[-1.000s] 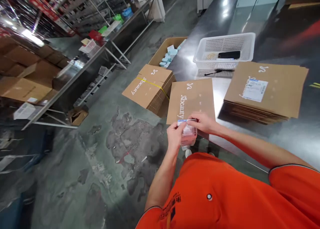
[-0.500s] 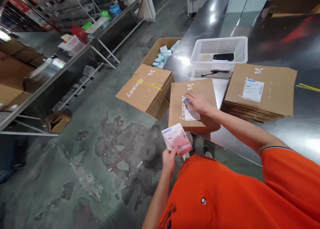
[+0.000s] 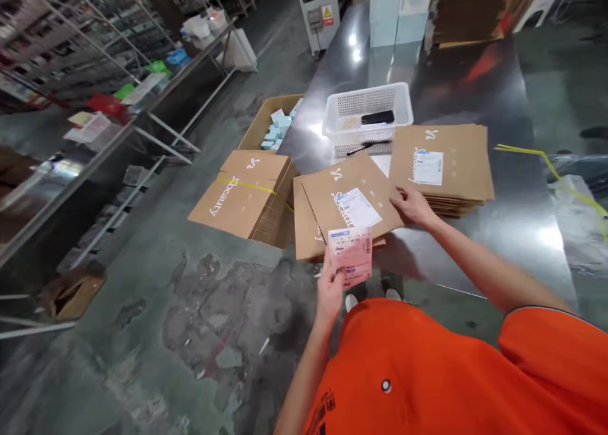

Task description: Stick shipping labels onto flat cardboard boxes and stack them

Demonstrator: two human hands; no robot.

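While left hand (image 3: 331, 283) grips labels (image 3: 352, 254), phone (image 3: 377, 117) in basket (image 3: 401, 99)
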